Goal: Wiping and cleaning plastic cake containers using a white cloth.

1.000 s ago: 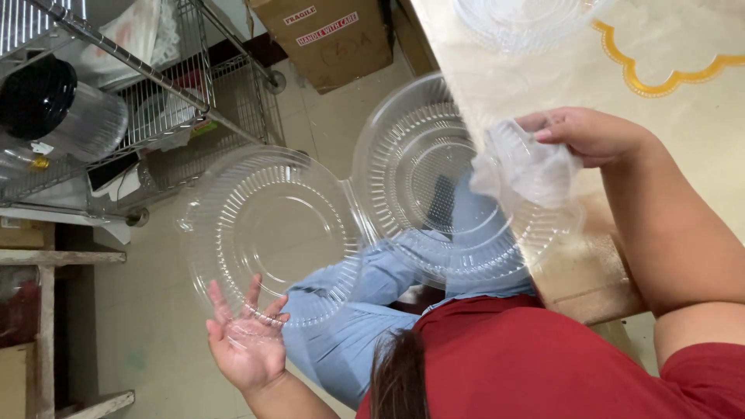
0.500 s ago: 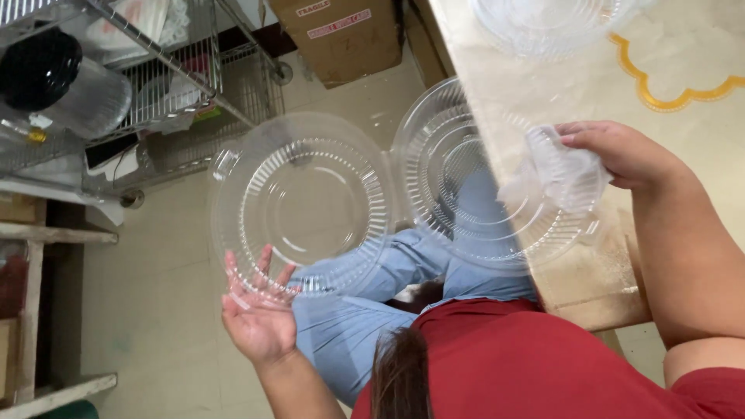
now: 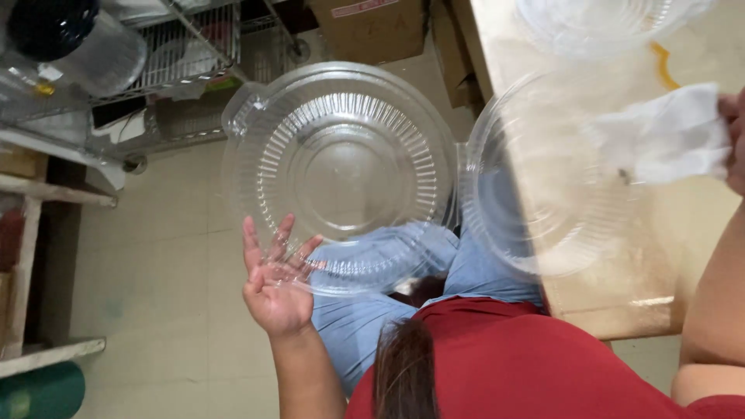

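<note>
While the head camera looks down, I note my left hand [image 3: 273, 285] at seven o'clock of the frame, palm up, its fingers [image 3: 250, 242] spread and fanned against the lower rim of a clear round ribbed plastic clamshell container [image 3: 341, 174], which it props up from below. That container is opened flat: its left half sits at the centre of the view above the floor, and its right half [image 3: 543, 178] extends toward three o'clock, overlapping the edge of the pale desk [image 3: 621, 302].

At two o'clock, my right hand [image 3: 733, 143] is mostly cut off by the frame edge. Its visible fingers pinch a crumpled white cloth [image 3: 667, 136], which lies against the right half of the container.

Other items recorded: a second clear plastic container [image 3: 597, 23] on the desk at one o'clock, beyond the open one; a brown cardboard box [image 3: 372, 27] on the floor at twelve o'clock; a wire metal rack [image 3: 194, 46] at ten o'clock with a dark bowl under a clear lid [image 3: 62, 35] beside it. Blue denim trousers [image 3: 372, 326] and a red shirt [image 3: 528, 365] fill the six o'clock area.
</note>
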